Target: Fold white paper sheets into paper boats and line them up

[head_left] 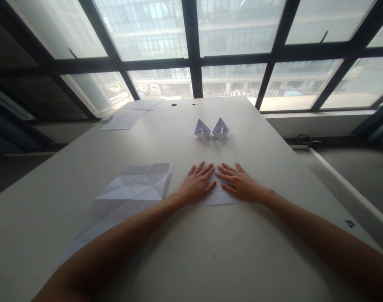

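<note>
A folded piece of white paper (221,198) lies flat on the table in front of me, mostly covered by my hands. My left hand (198,183) rests palm down on its left part, fingers stretched out and slightly apart. On the right part lies my right hand (237,182), also flat with its fingers spread. A narrow strip of paper shows between the two hands, and the near edge shows below them. Beyond the hands stand two folded paper boats, a left boat (202,131) and a right boat (221,130), side by side.
An unfolded, creased sheet of paper (131,184) lies to the left, partly under my left forearm. Several flat white sheets (125,120) lie at the table's far left corner. The white table (257,256) reaches toward large windows (235,29) with dark frames.
</note>
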`<state>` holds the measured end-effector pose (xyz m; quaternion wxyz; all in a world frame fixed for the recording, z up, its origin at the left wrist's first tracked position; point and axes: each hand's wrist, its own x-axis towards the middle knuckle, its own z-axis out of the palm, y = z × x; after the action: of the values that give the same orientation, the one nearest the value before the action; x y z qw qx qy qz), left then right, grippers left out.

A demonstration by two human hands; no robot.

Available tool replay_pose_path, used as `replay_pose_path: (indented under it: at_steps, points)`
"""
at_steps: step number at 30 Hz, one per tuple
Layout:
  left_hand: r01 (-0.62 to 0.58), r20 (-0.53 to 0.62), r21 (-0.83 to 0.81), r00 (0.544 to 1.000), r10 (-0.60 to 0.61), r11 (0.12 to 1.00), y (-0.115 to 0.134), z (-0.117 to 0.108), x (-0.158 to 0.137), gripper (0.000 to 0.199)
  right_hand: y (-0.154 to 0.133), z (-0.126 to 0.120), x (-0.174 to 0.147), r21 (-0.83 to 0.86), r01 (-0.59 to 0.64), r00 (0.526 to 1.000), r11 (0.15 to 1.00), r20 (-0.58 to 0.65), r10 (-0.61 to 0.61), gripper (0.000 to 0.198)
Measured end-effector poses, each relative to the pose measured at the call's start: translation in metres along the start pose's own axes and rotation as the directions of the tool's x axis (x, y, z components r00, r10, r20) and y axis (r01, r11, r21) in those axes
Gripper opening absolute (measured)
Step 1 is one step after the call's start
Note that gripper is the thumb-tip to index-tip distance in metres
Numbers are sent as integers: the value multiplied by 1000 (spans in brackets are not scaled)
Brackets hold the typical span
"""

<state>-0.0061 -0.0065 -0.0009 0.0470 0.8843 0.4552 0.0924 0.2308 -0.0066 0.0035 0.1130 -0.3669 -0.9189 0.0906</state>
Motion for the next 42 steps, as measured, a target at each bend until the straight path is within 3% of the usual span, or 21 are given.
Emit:
replay_pose_path:
  at_steps: [7, 13, 17, 21, 26, 32, 42]
  points:
    - [108, -146, 12, 984, -105, 994, -1, -2, 0, 42, -5, -5, 1, 88, 129, 992, 988, -9, -129, 53]
    - [258, -279, 61, 932, -231, 964, -6, -2, 1, 42, -8, -6, 3, 68, 71, 997, 995, -16, -70, 48]
    - [304, -298, 28, 912, -282, 952, -10, 1, 3, 47, -6, -6, 3, 66, 50, 999, 997, -22, -49, 46]
    - [204, -336, -104, 914, -228, 973, -8, -7, 3, 44, -4, -5, 4, 73, 45, 999, 996, -28, -43, 45]
    - [-58, -296, -259, 955, -22, 964, 5, -18, 1, 48, -4, -2, 4, 68, 39, 998, 997, -53, -35, 46]
    - [-194, -142, -135, 974, 175, 972, 12, -17, -2, 37, 2, 5, 6, 76, -4, 988, 997, -152, 16, 41]
    - [-250, 10, -50, 968, 250, 967, 3, -8, -1, 64, 8, 7, 7, 42, -56, 968, 998, -241, 65, 32]
